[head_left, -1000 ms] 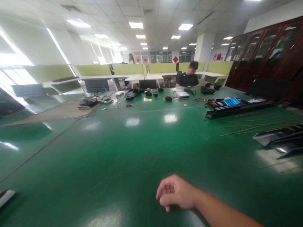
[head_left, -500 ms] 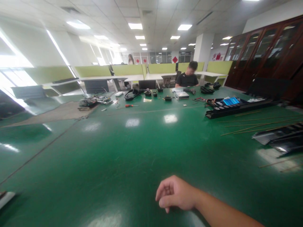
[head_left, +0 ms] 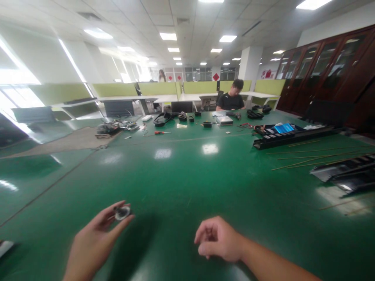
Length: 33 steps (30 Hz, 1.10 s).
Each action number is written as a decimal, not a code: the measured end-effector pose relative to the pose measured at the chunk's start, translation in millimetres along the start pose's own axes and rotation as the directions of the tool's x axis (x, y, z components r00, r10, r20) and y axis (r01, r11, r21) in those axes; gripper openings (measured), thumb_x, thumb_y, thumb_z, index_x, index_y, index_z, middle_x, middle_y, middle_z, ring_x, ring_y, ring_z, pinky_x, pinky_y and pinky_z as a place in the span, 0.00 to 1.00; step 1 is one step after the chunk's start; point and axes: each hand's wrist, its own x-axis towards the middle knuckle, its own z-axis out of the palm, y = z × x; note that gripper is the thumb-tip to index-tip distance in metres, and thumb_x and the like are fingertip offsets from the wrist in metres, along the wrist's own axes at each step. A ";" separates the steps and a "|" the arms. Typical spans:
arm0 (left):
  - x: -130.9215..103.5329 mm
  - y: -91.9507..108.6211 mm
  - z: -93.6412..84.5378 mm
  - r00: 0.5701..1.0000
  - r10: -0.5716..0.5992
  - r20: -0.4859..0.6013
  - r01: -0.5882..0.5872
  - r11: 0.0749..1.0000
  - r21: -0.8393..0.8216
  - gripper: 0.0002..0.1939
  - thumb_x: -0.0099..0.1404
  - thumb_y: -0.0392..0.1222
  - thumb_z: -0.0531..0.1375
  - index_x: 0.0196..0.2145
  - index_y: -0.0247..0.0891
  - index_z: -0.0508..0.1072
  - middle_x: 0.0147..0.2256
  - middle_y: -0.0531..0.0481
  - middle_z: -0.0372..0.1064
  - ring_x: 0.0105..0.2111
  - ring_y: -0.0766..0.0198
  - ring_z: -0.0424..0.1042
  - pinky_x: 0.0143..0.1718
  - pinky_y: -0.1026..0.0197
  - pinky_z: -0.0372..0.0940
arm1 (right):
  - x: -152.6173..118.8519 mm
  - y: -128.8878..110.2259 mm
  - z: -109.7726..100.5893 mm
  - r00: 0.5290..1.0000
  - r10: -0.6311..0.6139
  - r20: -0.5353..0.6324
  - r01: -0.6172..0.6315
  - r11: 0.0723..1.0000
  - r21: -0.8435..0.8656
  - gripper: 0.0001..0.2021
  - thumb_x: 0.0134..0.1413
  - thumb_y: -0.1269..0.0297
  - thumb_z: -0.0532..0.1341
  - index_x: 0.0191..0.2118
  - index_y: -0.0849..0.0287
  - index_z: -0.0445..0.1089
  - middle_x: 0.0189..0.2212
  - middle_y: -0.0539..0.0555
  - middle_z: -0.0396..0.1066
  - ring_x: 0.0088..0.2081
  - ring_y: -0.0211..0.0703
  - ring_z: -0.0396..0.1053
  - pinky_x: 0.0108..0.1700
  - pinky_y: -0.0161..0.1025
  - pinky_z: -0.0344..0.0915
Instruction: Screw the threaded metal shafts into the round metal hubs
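My left hand (head_left: 98, 234) is raised above the green table (head_left: 164, 183) at the lower left. Its thumb and fingers close around a small round part (head_left: 122, 212) with a pale, shiny rim and a dark middle; the exact kind is not clear. My right hand (head_left: 218, 238) is low over the near part of the table, right of centre, its fingers loosely curled and a gap between them and the thumb. Nothing shows in it.
Across the far side lie a red screwdriver (head_left: 162, 132), a black headset-like item (head_left: 162, 119), small black parts and a white box (head_left: 224, 120). Black trays (head_left: 293, 136) and thin rods (head_left: 316, 156) lie right. A person (head_left: 231, 99) sits opposite.
My left hand has come into view from the lower left, holding the small round part. My right hand stays nearly where it was. The view has tilted slightly.
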 end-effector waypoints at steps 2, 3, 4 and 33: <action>-2.0 30.0 25.6 0.985 0.100 0.144 -0.074 0.982 -0.174 0.27 0.58 0.64 0.65 0.46 0.41 0.78 0.40 0.50 0.81 0.40 0.55 0.80 0.44 0.58 0.74 | 0.3 -1.2 -2.9 0.986 -0.100 -0.135 0.086 0.991 -0.103 0.15 0.46 0.60 0.73 0.37 0.63 0.74 0.23 0.47 0.69 0.24 0.34 0.64 0.28 0.32 0.59; -4.7 46.8 37.4 0.965 0.189 0.184 -0.143 0.961 -0.236 0.24 0.59 0.61 0.66 0.45 0.41 0.79 0.41 0.48 0.80 0.40 0.55 0.79 0.46 0.57 0.73 | 1.3 -1.5 -4.6 0.967 -0.141 -0.212 0.105 0.979 -0.173 0.11 0.48 0.64 0.71 0.37 0.63 0.75 0.23 0.47 0.68 0.25 0.34 0.63 0.29 0.33 0.59; -8.2 63.3 48.2 0.933 0.291 0.214 -0.222 0.929 -0.297 0.21 0.61 0.58 0.66 0.45 0.41 0.79 0.42 0.47 0.79 0.41 0.56 0.78 0.47 0.57 0.73 | 2.6 -1.7 -6.2 0.944 -0.171 -0.284 0.102 0.965 -0.242 0.09 0.49 0.68 0.69 0.37 0.62 0.75 0.24 0.47 0.68 0.26 0.35 0.63 0.30 0.33 0.60; -47.7 93.1 118.5 0.737 0.552 0.390 -0.210 0.736 -0.644 0.08 0.65 0.45 0.65 0.40 0.40 0.73 0.33 0.52 0.73 0.33 0.64 0.72 0.36 0.64 0.63 | -1.0 -9.2 -5.8 0.897 -0.277 -0.343 0.024 0.809 -0.588 0.07 0.46 0.76 0.64 0.32 0.58 0.74 0.27 0.49 0.70 0.30 0.40 0.68 0.33 0.34 0.60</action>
